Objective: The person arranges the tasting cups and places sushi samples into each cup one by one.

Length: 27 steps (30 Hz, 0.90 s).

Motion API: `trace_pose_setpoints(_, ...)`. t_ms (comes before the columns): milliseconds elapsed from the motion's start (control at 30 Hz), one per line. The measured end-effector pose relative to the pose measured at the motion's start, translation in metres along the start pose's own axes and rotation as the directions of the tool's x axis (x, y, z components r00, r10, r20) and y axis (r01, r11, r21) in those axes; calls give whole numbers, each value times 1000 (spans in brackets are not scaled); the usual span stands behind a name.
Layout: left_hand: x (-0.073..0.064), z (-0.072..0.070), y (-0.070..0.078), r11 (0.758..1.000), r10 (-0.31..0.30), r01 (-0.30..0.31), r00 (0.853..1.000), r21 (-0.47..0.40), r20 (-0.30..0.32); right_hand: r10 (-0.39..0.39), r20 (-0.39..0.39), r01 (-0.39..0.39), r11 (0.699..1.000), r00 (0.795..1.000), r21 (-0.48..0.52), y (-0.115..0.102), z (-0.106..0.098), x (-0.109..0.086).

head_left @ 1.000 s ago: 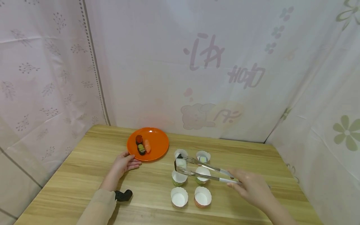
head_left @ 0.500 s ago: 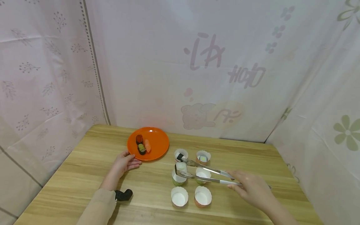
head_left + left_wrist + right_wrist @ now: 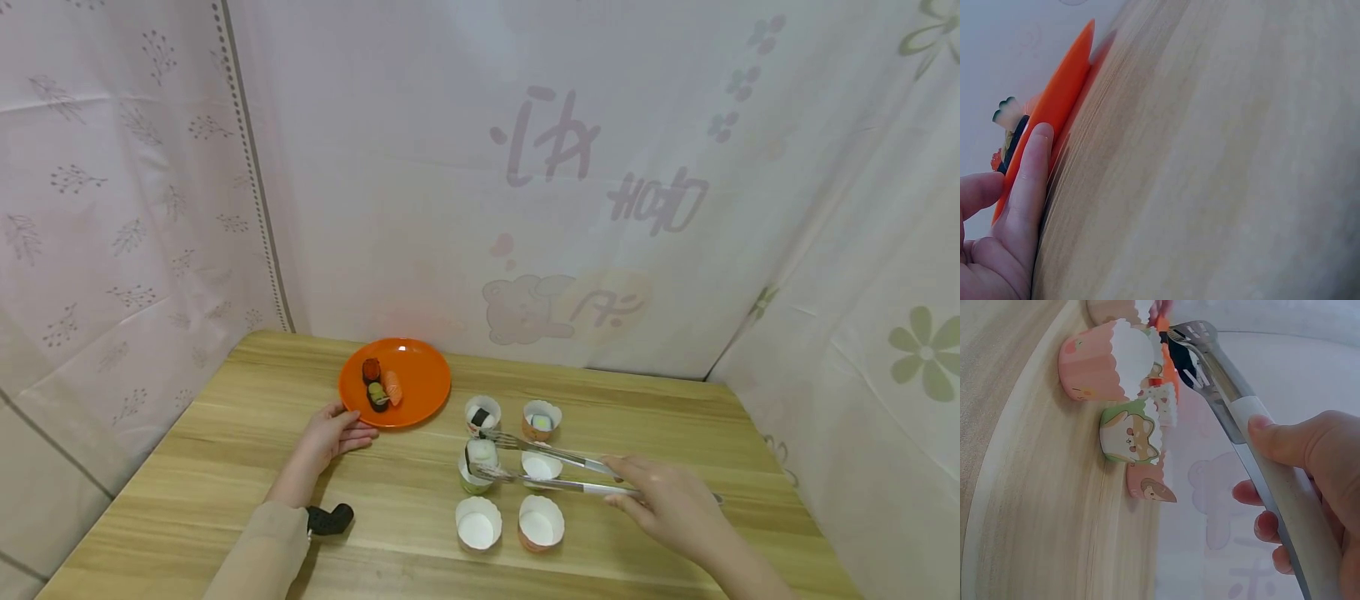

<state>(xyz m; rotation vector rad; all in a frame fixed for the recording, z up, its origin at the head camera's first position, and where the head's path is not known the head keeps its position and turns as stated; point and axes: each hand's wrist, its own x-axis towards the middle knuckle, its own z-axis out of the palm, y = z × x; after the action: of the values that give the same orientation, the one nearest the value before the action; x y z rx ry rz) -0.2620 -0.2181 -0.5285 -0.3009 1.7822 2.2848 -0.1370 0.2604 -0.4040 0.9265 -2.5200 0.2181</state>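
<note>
White sushi piece (image 3: 483,452) at mouth of middle-left paper cup (image 3: 476,484), tongs (image 3: 600,487) tips either side, squeeze on it can't tell. Right hand (image 3: 666,498) clamped on tongs; left hand (image 3: 332,435) pinching orange plate (image 3: 423,387) rim. Nearby cups (image 3: 1129,434) cartoon-printed. Backdrop cloth (image 3: 405,208) lettering (image 3: 656,202) unreadable.

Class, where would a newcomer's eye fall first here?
First, the bright orange plate at the back of the table, its rim pinched by the left hand. Next, the metal tongs in the right hand, tips about a white piece at the middle-left cup.
</note>
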Motion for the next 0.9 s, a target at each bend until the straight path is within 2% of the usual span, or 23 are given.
trace_pose_setpoints(400, -1, 0, 1, 1000, 7, -7, 1000, -1, 5, 0, 25, 1, 1000, 1000, -18, -2, -1, 2)
trace_pose_setpoints(900, -3, 1, 2, 1000, 5, -5, 1000, -10, 11, -24, 10, 25, 998, 1000, -58, -3, 0, 3)
